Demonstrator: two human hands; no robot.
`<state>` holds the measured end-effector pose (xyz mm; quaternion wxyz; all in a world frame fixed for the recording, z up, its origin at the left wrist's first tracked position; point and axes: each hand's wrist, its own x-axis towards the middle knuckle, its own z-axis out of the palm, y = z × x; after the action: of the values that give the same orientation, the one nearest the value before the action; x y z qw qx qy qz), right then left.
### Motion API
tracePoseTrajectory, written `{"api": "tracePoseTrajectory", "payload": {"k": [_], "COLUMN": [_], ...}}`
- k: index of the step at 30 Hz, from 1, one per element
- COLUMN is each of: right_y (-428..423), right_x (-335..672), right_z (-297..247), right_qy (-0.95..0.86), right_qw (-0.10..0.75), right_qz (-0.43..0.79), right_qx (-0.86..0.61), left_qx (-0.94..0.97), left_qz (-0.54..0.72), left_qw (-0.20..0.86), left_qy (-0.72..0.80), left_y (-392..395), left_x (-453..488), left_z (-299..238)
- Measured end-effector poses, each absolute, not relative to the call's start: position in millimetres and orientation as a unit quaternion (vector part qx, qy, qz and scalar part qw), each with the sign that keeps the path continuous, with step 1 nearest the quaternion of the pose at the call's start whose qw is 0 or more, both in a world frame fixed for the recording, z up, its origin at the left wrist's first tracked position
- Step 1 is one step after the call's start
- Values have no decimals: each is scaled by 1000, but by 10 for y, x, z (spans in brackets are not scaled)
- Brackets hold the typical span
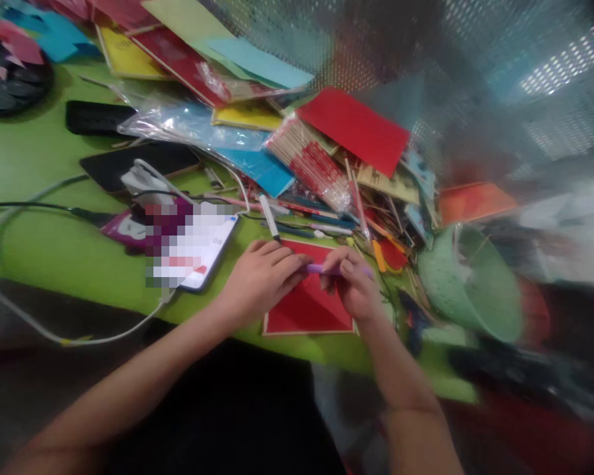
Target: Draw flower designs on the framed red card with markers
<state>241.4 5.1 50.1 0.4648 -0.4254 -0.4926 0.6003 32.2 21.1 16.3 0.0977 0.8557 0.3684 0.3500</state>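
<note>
A red card lies at the near edge of the green table, right under both my hands. A thin purple pen runs level between the hands. My left hand is closed round its left end, fingers curled. My right hand pinches its right end with thumb and fingers. Both hands hover just over the card's upper half.
A phone on a white cable lies left of the hands. A heap of coloured cards, sticks and plastic bags fills the table behind. A green plastic basket stands tipped at the right. A white marker lies just beyond the card.
</note>
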Motion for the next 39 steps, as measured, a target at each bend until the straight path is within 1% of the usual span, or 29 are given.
{"api": "tracePoseTrajectory", "payload": {"k": [2,5,6,8,9,10,12,16,19,24,28,32,34,36,39], "right_y": [38,35,48,95,122,148,183,207,234,279,262,216,205,211,241], "right_x": [2406,2513,2583,2745,2819,2878,2932,2884,2876,2908,2853,2735,2670,2612,2549], "right_z": [495,562,602,690,727,753,766,673,611,592,536,414,343,272,178], "right_qy": [-487,-493,-495,-485,-477,-472,-456,-427,-435,-464,-456,-447,-440,-430,-434], "right_qw": [457,457,476,574,608,625,634,599,588,561,532,503,490,482,468], "right_qz": [605,582,556,478,459,450,457,511,510,495,521,539,548,560,566], "right_qx": [-433,-457,-468,-455,-438,-429,-426,-444,-452,-475,-487,-507,-515,-519,-522], "left_qx": [863,864,858,840,831,830,837,848,848,829,817,823,830,838,848], "left_qz": [353,340,332,324,323,316,304,284,256,236,242,260,270,264,255], "left_qw": [72,74,81,81,81,84,91,125,149,107,95,114,147,171,178], "left_qy": [355,364,382,428,446,452,447,430,440,496,514,492,465,445,430], "left_y": [176,133,127,132,142,155,193,296,352,316,188,-46,-164,-244,-278], "left_x": [319,247,205,116,82,63,75,193,212,126,66,-7,-46,-77,-100], "left_z": [146,102,81,38,20,6,-14,-55,-87,-27,15,-68,-125,-169,-197]}}
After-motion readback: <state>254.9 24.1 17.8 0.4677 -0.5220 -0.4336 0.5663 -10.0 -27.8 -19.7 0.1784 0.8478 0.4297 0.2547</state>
